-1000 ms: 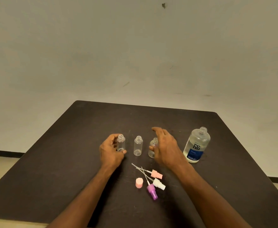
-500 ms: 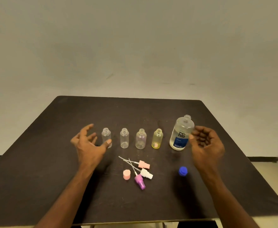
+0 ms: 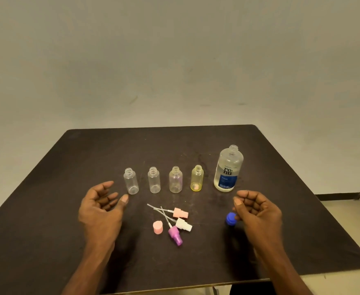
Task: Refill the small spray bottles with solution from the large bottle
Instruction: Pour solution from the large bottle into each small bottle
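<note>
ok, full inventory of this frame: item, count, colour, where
small bottles: 4, uncapped, two clear, one pinkish, one yellow, in a row mid-table
large bottle: 1, clear, blue label, uncapped, right end of the row
spray heads: 3, pink, white, purple, lying in front of the row
pink cap: 1, beside the spray heads
blue cap: 1, by the right hand
table: 1, dark
left hand: open, empty, near the leftmost bottle
right hand: loosely curled, empty, below the large bottle
</note>
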